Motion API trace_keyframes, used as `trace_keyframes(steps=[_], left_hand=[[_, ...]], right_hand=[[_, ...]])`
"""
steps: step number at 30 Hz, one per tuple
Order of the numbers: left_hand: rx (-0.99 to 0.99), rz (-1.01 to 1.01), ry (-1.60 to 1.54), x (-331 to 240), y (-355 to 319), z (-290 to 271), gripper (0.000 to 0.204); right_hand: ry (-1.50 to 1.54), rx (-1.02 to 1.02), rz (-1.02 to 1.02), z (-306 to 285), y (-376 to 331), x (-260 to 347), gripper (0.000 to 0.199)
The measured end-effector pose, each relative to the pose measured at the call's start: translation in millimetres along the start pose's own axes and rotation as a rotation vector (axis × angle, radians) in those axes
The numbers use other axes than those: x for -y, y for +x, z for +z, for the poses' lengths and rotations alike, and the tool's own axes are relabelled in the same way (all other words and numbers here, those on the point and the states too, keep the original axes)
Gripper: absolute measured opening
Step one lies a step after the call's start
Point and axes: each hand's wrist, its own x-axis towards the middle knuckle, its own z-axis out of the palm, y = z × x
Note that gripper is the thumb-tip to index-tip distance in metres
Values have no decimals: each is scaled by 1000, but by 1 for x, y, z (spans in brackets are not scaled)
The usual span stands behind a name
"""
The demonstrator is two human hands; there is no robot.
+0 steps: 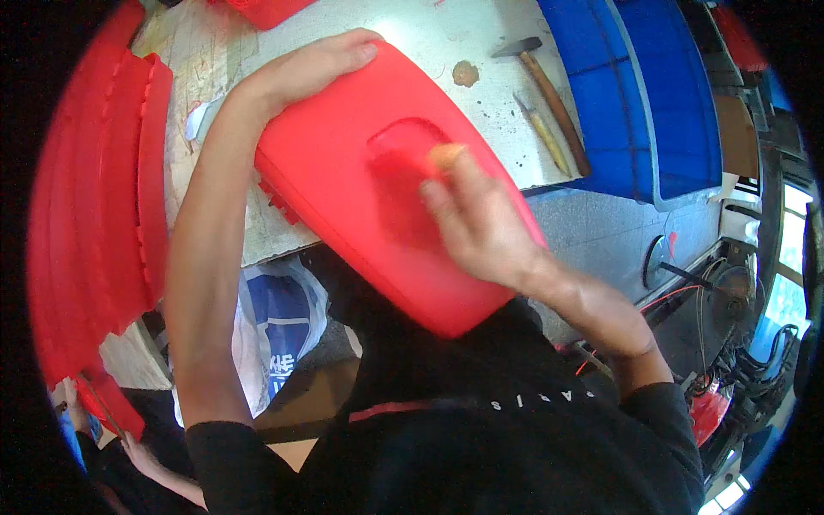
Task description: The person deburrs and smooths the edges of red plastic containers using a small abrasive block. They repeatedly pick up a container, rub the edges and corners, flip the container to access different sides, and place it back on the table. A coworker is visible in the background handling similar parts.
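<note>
A long red plastic panel (343, 129) with rounded edges lies aslant, its far end over the workbench and its near end against my body. Over its far left edge reaches my left hand (335, 60), gripping the rim, fingers together. My right hand (481, 223) is closed on a small yellow-orange piece (447, 155), pressed at the recess (408, 184) in the panel. That piece is mostly covered by my fingers, and motion blurs the area. On the bench lie a hammer (549, 99) and a knife with a yellowish handle (547, 139), right of the panel.
Blue plastic crates (609, 94) stand at the bench's right. Stacked red parts (103, 189) fill the left side. A white and blue bag (279, 318) hangs below the workbench (489, 43). At lower left, another person's hand (142, 455) is near a red part.
</note>
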Motion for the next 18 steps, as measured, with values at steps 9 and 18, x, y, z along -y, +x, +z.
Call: trace_keyframes(steps=[9, 18], left_hand=[[-42, 21, 16, -9, -3, 4, 38], [-52, 37, 64, -7, -5, 11, 38]], right_hand=[[79, -122, 56, 3, -3, -2, 22], [17, -198, 138, 9, -1, 1, 22]])
